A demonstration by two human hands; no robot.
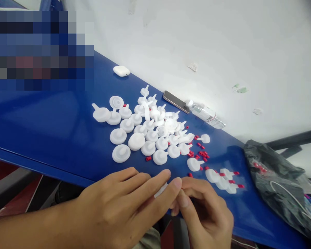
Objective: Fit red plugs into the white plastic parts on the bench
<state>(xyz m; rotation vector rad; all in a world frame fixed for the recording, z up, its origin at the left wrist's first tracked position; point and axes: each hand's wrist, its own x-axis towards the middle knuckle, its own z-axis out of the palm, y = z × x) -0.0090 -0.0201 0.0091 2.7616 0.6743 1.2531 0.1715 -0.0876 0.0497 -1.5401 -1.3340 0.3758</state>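
My left hand (pixel 129 204) is closed around a white plastic cap (pixel 161 190), which shows only between its fingers. Pressed against its fingertips, my right hand (pixel 204 211) is pinched; whatever lies in its grip is hidden. Beyond my hands, many white round caps with thin spouts (pixel 148 148) are piled on the blue table (pixel 54 131). Small red sleeves (pixel 202 153) are scattered to the right of the pile. Farther right, a group of white caps (pixel 221 181) has red sleeves on the spouts.
Along the wall side lie a white case (pixel 121 71), a phone (pixel 176 101) and a clear bottle (pixel 206 113). A dark plastic bag (pixel 272 183) with red pieces sits at the right end. The upper left is pixelated.
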